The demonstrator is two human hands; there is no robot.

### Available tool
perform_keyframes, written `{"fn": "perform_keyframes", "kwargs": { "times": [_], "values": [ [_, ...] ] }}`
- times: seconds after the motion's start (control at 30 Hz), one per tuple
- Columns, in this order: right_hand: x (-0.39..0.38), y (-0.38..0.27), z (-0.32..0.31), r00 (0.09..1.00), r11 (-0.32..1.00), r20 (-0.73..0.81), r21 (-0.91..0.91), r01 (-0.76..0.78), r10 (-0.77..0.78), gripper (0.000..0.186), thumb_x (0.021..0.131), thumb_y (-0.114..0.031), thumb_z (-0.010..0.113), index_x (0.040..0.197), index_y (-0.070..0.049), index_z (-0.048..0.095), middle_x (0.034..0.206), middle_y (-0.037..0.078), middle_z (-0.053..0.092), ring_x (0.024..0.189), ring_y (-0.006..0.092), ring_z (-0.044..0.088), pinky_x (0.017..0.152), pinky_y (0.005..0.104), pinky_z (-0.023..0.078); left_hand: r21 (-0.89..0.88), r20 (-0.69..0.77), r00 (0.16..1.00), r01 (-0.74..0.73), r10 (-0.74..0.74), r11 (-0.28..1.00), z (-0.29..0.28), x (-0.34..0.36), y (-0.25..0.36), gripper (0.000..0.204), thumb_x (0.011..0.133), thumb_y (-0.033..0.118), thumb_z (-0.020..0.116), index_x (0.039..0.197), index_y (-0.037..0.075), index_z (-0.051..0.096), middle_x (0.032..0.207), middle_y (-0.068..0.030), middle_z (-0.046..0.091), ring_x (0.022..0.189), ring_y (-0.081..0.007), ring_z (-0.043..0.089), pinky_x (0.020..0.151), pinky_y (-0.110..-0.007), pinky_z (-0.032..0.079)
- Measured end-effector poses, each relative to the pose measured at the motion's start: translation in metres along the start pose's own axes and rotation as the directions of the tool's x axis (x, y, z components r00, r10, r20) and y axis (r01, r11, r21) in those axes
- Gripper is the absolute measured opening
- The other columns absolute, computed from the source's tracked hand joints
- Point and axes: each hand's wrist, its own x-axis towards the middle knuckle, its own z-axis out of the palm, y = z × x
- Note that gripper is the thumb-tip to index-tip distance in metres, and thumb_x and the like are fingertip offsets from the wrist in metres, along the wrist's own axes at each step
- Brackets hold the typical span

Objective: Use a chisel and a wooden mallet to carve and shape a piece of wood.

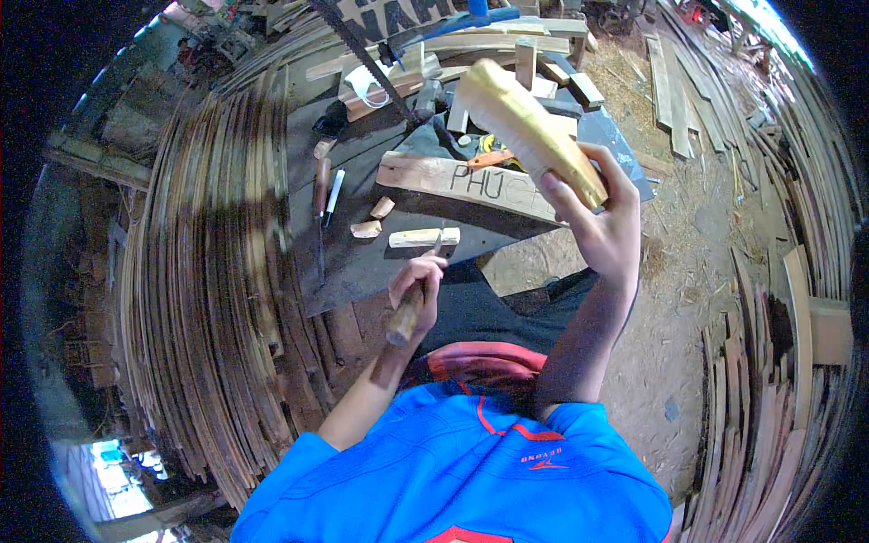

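My left hand (418, 288) is closed around the wooden handle of a chisel (405, 317), whose blade meets a short pale wood piece (412, 238) lying on the dark work surface (339, 271). My right hand (605, 217) grips a thick pale wooden block (516, 113), raised at an angle above a long board with dark lettering (425, 176). Two small wood offcuts (367, 229) lie left of the short piece. Farther left are a long tool with a brown handle (322, 181) and a white marker (332, 197). An orange-handled tool (491, 158) lies behind the board.
Stacked long planks line the left (195, 290) and right (760, 380) sides. A saw blade (371, 72), more wood blocks (525, 63) and a white cloth item (367, 86) crowd the back of the work surface. Sawdust and scraps cover the floor at right (674, 299).
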Motion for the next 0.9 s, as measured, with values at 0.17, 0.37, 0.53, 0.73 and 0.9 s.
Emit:
{"fn": "perform_keyframes", "kwargs": {
  "times": [0.17, 0.37, 0.53, 0.73, 0.9],
  "values": [
    [0.006, 0.023, -0.006, 0.921, 0.907, 0.375, -0.416, 0.069, 0.102, 0.037, 0.075, -0.033, 0.075, 0.098, -0.005, 0.068, 0.082, 0.02, 0.069, 0.079, 0.0353, 0.069, 0.072, 0.0421, 0.054, 0.028, -0.033, 0.999, 0.001, 0.0, 1.0, 0.005, -0.016, -0.002, 0.011, 0.089, -0.001, 0.061, 0.085, 0.004, 0.053, 0.094, -0.0148, 0.069, 0.106, -0.0312, 0.065, 0.095, -0.041, 0.05],
    [0.009, 0.033, 0.036, 0.77, 0.803, 0.553, -0.589, 0.093, 0.317, 0.043, 0.074, -0.047, 0.07, 0.092, -0.008, 0.073, 0.083, 0.018, 0.071, 0.081, 0.0342, 0.07, 0.075, 0.045, 0.055, 0.068, -0.017, 0.997, -0.071, 0.072, 0.995, 0.001, -0.022, -0.017, 0.012, 0.09, -0.001, 0.061, 0.084, 0.005, 0.052, 0.091, -0.0137, 0.069, 0.107, -0.0318, 0.065, 0.096, -0.042, 0.048],
    [0.005, 0.034, 0.046, 0.782, 0.795, 0.487, -0.606, -0.016, 0.388, 0.047, 0.073, -0.046, 0.07, 0.092, -0.004, 0.072, 0.081, 0.021, 0.07, 0.08, 0.0348, 0.07, 0.075, 0.0438, 0.055, 0.108, 0.041, 0.996, -0.082, 0.078, 0.991, 0.002, -0.019, -0.01, 0.014, 0.089, 0.004, 0.064, 0.083, 0.007, 0.052, 0.091, -0.012, 0.069, 0.11, -0.0323, 0.063, 0.097, -0.043, 0.046],
    [-0.001, 0.019, 0.056, 0.791, 0.716, 0.403, -0.696, -0.062, 0.461, 0.048, 0.072, -0.046, 0.068, 0.089, -0.001, 0.071, 0.08, 0.023, 0.069, 0.079, 0.0355, 0.07, 0.074, 0.0437, 0.055, -0.063, -0.038, 0.996, 0.082, -0.085, 0.995, 0.005, -0.014, -0.003, 0.013, 0.089, 0.004, 0.064, 0.083, 0.007, 0.053, 0.087, -0.0111, 0.066, 0.107, -0.0305, 0.063, 0.096, -0.042, 0.046],
    [-0.001, 0.021, 0.061, 0.839, 0.698, 0.366, -0.715, -0.023, 0.403, 0.049, 0.072, -0.046, 0.065, 0.083, 0.002, 0.07, 0.078, 0.023, 0.069, 0.076, 0.0368, 0.07, 0.073, 0.0443, 0.056, 0.019, -0.002, 0.999, 0.041, -0.041, 0.999, 0.014, -0.005, -0.001, 0.018, 0.089, 0.004, 0.066, 0.08, 0.006, 0.05, 0.081, -0.0095, 0.061, 0.097, -0.0285, 0.062, 0.091, -0.04, 0.047]
  ]
}}
